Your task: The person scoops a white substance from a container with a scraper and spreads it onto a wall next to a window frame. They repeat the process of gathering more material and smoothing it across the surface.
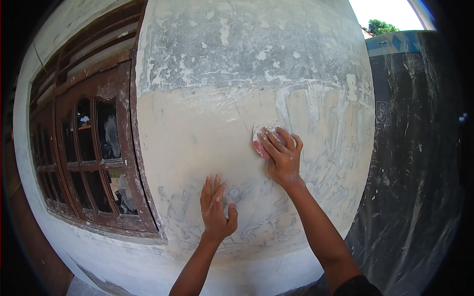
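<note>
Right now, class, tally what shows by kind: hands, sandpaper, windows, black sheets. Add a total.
Hands: 2 (left hand, right hand)
Sandpaper: 1
Window: 1
Black sheet: 1
Total: 5

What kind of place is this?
Likely a building's exterior under repair: patchy filled wall, weathered wooden window, tree and sky beyond. The right hand presses a pad to it.

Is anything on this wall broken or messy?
Yes. The wall is patchy: white paint is flaked and scraped up top, and grey scuffs smear around the left hand. The right hand presses a small pad on it. The window frame looks worn too.
</note>
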### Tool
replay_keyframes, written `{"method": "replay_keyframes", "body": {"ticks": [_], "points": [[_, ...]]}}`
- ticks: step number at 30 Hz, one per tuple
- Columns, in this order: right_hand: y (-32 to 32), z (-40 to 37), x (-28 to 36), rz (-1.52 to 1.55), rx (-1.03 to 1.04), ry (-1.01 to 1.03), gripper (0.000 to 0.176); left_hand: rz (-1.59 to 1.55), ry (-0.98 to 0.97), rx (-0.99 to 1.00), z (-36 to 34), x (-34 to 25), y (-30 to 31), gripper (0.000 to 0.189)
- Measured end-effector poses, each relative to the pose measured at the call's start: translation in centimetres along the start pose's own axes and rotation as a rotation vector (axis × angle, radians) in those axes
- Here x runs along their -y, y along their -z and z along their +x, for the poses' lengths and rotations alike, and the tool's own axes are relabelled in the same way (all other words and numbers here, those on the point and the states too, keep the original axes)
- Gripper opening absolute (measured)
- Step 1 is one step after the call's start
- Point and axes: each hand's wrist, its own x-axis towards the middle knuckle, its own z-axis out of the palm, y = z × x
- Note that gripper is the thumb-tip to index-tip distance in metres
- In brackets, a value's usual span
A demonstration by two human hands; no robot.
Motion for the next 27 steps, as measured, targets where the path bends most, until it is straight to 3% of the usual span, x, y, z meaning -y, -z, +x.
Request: {"method": "replay_keyframes", "body": {"ticks": [6,9,11,16,19,23,27], "points": [[2.7,-18.2,5.4,0.029,0.254,-0.106,0.061,-0.015,0.001,0.008,-0.5,0.6,0.4,0.05],[4.8,-21.2,7.8,0.076,0.286,-0.064,0.063,-0.035,-0.016,0.003,-0.4,0.7,0.2,0.05],[4.7,-18.0,6.9,0.068,0.216,-0.05,0.062,-0.038,-0.022,-0.004,0.0,0.8,0.1,0.051],[3.6,1.0,2.7,0.029,-0.058,-0.013,0.06,-0.041,0.003,0.006,-0.1,0.2,-0.7,0.051],[0.9,7.6,-0.5,-0.005,-0.137,0.013,0.06,-0.072,-0.009,0.011,-0.2,-0.5,-0.8,0.053],[-0.7,5.6,-0.5,-0.022,-0.066,-0.005,0.06,-0.073,-0.007,0.023,-0.3,-0.7,-0.6,0.053],[0.3,-5.6,3.2,0.018,0.085,-0.024,0.059,-0.058,-0.02,0.021,-0.5,-0.4,0.3,0.054]]}}
